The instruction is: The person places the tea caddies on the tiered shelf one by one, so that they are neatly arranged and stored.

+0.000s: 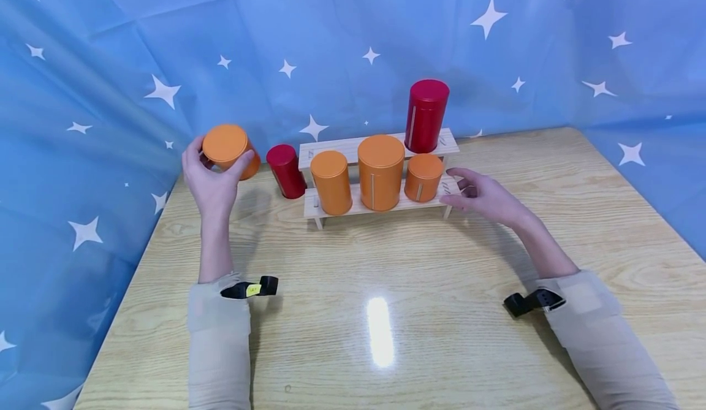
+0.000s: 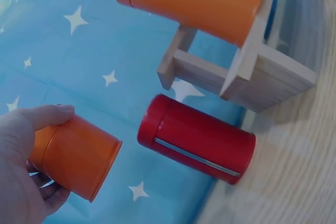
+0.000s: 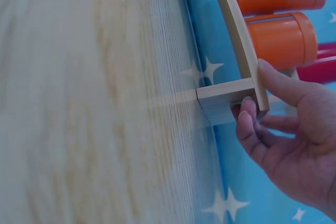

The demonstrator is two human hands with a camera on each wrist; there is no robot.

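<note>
My left hand (image 1: pixel 214 183) grips a short orange canister (image 1: pixel 225 144) above the table's left side, thumb on one side and fingers round the other. Just right of it, a red canister (image 1: pixel 287 172) stands on the table. My right hand (image 1: pixel 488 200) pinches the right end of a two-step wooden rack (image 1: pixel 355 206), thumb over the board and fingers curled beneath, as the right wrist view shows. Along the lower step stand a tall orange canister (image 1: pixel 332 183), a larger one (image 1: pixel 380 174) and a small one (image 1: pixel 423 178). A tall red canister (image 1: pixel 427 116) is on the upper step.
The wooden tabletop (image 1: pixel 309 312) extends in front of the rack. A blue curtain (image 1: pixel 353 36) with white stars hangs behind and along the left. Black wrist cameras are strapped over both grey sleeves (image 1: pixel 219 349).
</note>
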